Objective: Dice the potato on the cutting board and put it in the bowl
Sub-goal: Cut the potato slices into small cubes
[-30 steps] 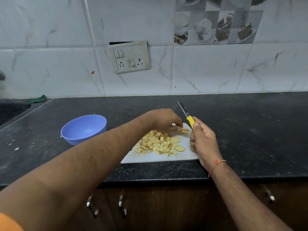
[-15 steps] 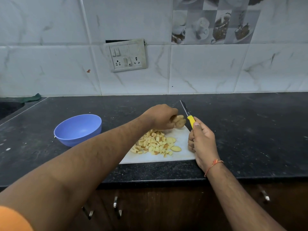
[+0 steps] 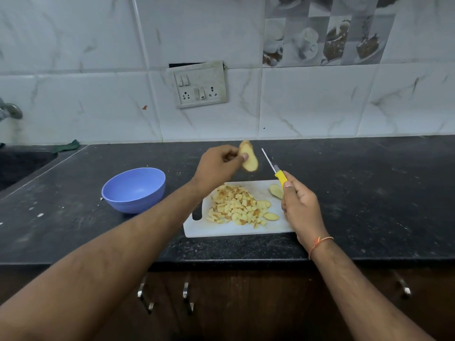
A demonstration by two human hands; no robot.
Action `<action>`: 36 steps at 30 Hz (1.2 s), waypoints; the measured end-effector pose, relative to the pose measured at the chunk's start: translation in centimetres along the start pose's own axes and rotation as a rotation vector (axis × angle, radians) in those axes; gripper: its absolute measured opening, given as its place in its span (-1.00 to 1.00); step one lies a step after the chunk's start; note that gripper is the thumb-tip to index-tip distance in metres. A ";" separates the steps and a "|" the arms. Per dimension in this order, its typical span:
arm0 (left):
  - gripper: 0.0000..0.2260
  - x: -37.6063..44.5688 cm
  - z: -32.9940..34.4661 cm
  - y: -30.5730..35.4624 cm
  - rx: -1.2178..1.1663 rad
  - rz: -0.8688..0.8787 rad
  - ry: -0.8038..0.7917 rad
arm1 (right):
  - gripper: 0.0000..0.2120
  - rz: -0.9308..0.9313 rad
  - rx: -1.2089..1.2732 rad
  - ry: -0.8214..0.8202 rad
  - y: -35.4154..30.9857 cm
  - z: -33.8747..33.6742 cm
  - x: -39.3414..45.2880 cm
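Note:
A white cutting board (image 3: 266, 228) lies on the black counter with a pile of diced potato (image 3: 236, 207) on it. Two loose potato slices lie on the board, one (image 3: 270, 216) beside the pile and one (image 3: 276, 190) near my right thumb. My left hand (image 3: 219, 166) pinches a potato slice (image 3: 248, 157) and holds it in the air above the board's far edge. My right hand (image 3: 299, 205) grips a yellow-handled knife (image 3: 277, 169) with the blade pointing up and away. The blue bowl (image 3: 134, 189) stands left of the board with nothing visible inside.
A dark sink (image 3: 22, 163) with a tap (image 3: 9, 112) is at the far left, with a green cloth (image 3: 67, 146) behind it. A switch and socket plate (image 3: 198, 84) hangs on the tiled wall. Cabinet handles (image 3: 188, 294) sit below the counter edge.
My left hand has picked a potato slice up from the board's far side and raised it into the air. My right hand has kept its grip on the knife.

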State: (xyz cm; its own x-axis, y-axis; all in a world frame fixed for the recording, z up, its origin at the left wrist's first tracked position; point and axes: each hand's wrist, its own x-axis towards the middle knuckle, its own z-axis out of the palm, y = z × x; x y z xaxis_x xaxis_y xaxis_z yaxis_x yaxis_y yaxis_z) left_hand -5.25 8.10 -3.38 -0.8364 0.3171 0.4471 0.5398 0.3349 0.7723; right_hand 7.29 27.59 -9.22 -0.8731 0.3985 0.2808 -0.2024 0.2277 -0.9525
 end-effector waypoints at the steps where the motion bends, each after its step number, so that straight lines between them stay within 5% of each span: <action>1: -0.83 -1.1 -0.5 -0.6 -0.130 -0.072 0.033 | -0.63 -0.061 -0.108 0.000 -0.3 0.1 -0.5; 7: -0.80 -5.6 -2.2 -4.6 -0.713 -0.467 0.338 | -0.58 -0.406 -0.682 -0.231 -2.1 1.0 -5.8; 11: -0.83 -6.1 -1.9 -5.5 -0.881 -0.491 0.431 | -0.49 -0.575 -1.020 -0.398 -2.5 2.2 -9.0; 19: -0.85 -6.4 -2.0 -6.5 -0.823 -0.450 0.431 | -0.49 -0.725 -1.306 -0.438 -2.5 3.2 -10.0; 36: -0.74 -6.3 -1.8 -6.2 -0.602 -0.461 0.336 | -0.45 -0.551 -1.372 -0.360 -2.8 1.2 -7.2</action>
State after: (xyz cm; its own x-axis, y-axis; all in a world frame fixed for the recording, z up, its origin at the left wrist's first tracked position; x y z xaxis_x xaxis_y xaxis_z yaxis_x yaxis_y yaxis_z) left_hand -3.48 2.39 -10.22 -0.9967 -0.0498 0.0644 0.0730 -0.1957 0.9779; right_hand 13.64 23.05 -8.75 -0.9281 -0.1939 0.3177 -0.1498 0.9760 0.1581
